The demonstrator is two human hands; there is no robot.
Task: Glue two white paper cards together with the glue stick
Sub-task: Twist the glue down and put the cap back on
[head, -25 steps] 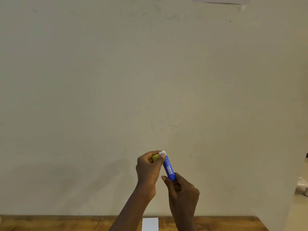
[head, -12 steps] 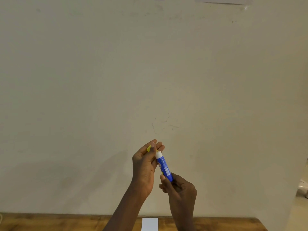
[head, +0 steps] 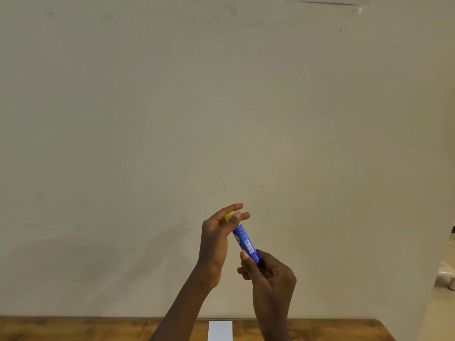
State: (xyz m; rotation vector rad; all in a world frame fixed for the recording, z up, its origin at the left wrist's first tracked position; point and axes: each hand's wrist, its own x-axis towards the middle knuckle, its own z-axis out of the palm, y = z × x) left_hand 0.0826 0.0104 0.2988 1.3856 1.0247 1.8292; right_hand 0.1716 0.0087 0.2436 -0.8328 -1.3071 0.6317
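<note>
Head view. White paper card (head: 219, 330): flat on brown wooden table (head: 73, 328), below both raised hands. Blue cylindrical glue stick (head: 246, 242): base clasped by right hand (head: 268, 274), axis tilted up-left. Yellow plastic cap (head: 229, 216): pinched at tip by left hand (head: 216, 239). Beige wall (head: 221, 94) behind.

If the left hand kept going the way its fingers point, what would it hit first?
The left hand points up and away toward the wall; nothing else shows in that line, though depth is unclear.
</note>
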